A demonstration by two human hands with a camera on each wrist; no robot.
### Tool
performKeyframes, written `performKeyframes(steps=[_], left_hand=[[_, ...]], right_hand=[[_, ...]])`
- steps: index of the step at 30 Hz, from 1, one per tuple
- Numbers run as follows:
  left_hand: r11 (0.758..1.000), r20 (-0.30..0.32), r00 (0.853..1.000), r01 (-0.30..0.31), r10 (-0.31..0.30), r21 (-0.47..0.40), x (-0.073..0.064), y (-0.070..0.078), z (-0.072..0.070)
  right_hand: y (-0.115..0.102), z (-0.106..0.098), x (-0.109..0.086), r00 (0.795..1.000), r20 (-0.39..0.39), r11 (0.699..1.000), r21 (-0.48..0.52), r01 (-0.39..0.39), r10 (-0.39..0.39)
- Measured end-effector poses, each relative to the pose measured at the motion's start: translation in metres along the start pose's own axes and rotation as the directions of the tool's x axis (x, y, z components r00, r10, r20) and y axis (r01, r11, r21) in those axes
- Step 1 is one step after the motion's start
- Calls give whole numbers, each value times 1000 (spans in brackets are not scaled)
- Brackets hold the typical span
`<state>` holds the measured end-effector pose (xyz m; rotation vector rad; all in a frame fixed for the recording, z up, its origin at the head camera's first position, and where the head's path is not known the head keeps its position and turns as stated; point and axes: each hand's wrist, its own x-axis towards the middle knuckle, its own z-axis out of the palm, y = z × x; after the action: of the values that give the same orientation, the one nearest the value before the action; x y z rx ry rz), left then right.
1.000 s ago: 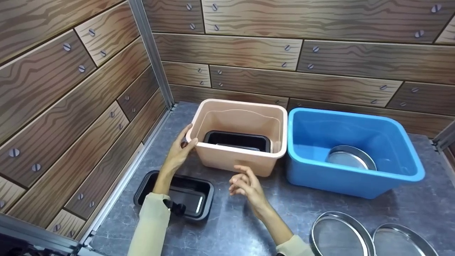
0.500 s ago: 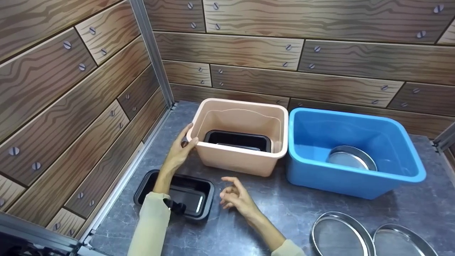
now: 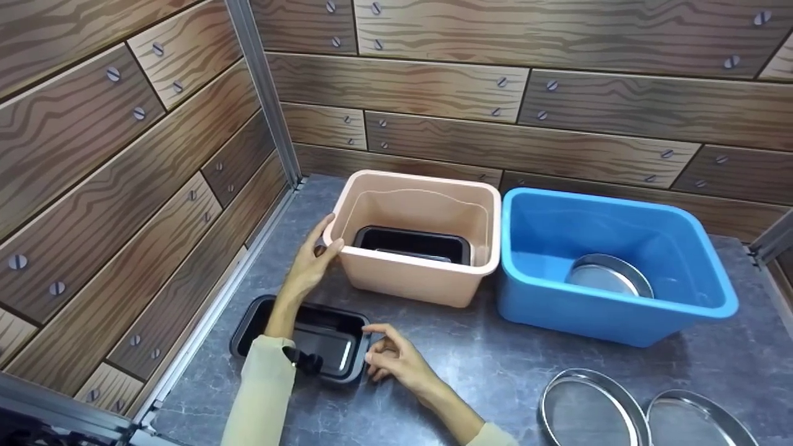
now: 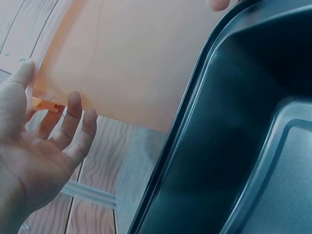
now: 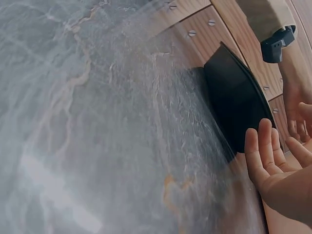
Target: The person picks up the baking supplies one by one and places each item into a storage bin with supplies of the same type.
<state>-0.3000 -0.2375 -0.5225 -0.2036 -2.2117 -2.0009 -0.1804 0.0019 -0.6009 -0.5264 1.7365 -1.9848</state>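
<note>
Near the bench's [image 3: 464,384] left edge sits a black pan [image 3: 334,341]; the left hand [image 3: 306,265] grips the peach bin's [image 3: 409,280] near left corner, while the right hand [image 3: 396,365], thumb and forefinger parted, meets the pan's right rim, where a firm, level pinch would likely serve best.

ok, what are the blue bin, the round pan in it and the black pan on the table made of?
Blue bin: likely plastic, satin; one even colour, soft sheen.
Round pan: probably bare metal, shiny; silvery wall, bright edge.
Black pan: perhaps coated metal, semi-gloss; smooth dark surface, glossy highlights. Plastic possible.
</note>
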Motion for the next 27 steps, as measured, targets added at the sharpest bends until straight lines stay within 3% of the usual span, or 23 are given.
performKeyframes(steps=[27], left_hand=[[1000,-6,1000,-1,1,-27,1,-1,1]], right_hand=[[4,28,4,1000,-20,999,49,-17,18]])
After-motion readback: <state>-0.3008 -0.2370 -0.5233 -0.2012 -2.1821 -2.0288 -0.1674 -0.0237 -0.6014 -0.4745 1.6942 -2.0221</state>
